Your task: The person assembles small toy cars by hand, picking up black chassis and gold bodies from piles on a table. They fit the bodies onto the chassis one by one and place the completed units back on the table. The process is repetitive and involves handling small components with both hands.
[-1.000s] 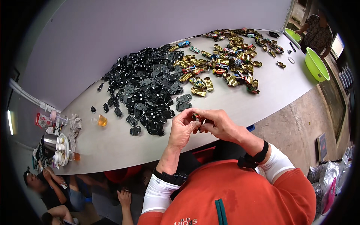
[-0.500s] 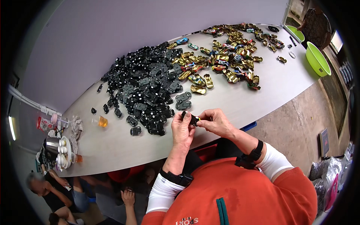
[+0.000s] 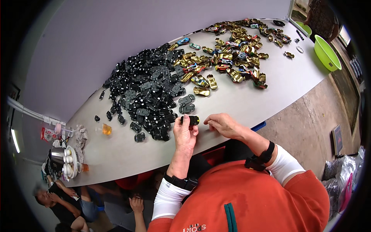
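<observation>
My left hand (image 3: 185, 133) grips a black toy car chassis (image 3: 190, 120) between thumb and fingers, above the table's near edge. Yellow bits show at the chassis's right end. Just to the right, apart from it, my right hand (image 3: 223, 124) has its fingers drawn together in a loose pinch; whether anything small is between the fingertips is hidden. A large heap of black toy car chassis (image 3: 145, 91) lies ahead and to the left. Two loose chassis (image 3: 187, 104) sit just beyond my left hand. Gold and coloured toy car bodies (image 3: 232, 62) are piled farther right.
The grey table (image 3: 247, 102) runs along a wall. Left are a glass of amber drink (image 3: 106, 129), a tray of white cups (image 3: 69, 164) and a cloth. A green basin (image 3: 327, 53) stands at the far right. People sit at the lower left.
My right hand has drawn back to the right, off the chassis. The chassis now lies turned more level in my left hand, with its yellow end in plain sight. The view has shifted slightly.
</observation>
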A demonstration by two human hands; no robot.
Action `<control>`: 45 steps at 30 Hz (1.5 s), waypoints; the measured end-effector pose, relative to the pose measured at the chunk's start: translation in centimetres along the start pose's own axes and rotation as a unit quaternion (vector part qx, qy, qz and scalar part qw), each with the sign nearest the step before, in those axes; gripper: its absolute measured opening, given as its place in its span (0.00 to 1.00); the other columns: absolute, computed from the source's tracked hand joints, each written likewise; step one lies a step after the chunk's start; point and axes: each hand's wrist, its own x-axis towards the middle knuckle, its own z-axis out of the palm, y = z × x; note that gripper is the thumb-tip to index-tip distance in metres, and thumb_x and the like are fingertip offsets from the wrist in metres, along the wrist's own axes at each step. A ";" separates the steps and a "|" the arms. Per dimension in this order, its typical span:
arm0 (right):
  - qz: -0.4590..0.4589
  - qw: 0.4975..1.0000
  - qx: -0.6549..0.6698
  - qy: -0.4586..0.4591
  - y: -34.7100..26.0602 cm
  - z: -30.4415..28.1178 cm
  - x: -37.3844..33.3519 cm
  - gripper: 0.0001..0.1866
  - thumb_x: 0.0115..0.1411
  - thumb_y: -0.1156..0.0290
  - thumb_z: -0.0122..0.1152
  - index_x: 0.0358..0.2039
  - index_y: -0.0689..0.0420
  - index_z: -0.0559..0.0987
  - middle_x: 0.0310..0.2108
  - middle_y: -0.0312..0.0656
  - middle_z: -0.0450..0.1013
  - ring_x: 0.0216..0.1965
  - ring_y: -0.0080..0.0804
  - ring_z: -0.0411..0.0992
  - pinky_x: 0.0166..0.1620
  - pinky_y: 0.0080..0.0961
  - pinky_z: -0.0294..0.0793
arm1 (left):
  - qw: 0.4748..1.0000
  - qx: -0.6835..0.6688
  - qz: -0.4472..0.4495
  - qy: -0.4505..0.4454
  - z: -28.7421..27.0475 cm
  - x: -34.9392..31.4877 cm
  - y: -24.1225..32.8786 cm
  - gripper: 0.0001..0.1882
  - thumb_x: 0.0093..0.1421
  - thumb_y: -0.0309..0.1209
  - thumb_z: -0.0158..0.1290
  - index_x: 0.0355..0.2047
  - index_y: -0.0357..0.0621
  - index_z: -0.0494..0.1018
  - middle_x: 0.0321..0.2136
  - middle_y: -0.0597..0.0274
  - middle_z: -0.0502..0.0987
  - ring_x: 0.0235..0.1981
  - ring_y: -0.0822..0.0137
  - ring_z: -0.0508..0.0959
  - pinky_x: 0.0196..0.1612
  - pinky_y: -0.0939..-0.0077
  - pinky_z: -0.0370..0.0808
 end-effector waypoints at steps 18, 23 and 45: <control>0.018 0.996 0.074 0.046 -0.6 0.8 0.7 0.04 0.56 0.75 0.48 0.30 0.61 0.70 0.13 0.33 0.64 0.16 0.21 0.60 0.20 0.22 0.60 | 0.982 0.110 0.153 -0.031 2.3 -1.1 -1.0 0.13 0.55 0.30 0.55 0.27 0.45 0.60 0.18 0.64 0.70 0.08 0.78 0.65 0.06 0.87 0.57; 0.044 0.957 0.286 -0.021 0.2 -0.9 -0.1 0.07 0.57 0.73 0.50 0.34 0.62 0.72 0.16 0.31 0.65 0.18 0.17 0.60 0.21 0.19 0.60 | 0.990 0.063 0.094 -0.086 1.8 -0.2 0.3 0.12 0.54 0.29 0.56 0.27 0.44 0.61 0.18 0.63 0.71 0.09 0.78 0.65 0.07 0.88 0.57; -0.042 0.993 0.111 -0.016 -1.0 -2.2 -0.2 0.08 0.51 0.71 0.62 0.26 0.64 0.78 0.22 0.36 0.74 0.24 0.20 0.68 0.28 0.22 0.67 | 0.895 0.346 0.175 -0.218 -0.1 -2.1 0.4 0.09 0.54 0.17 0.50 0.36 0.34 0.73 0.27 0.67 0.70 0.30 0.75 0.71 0.33 0.83 0.70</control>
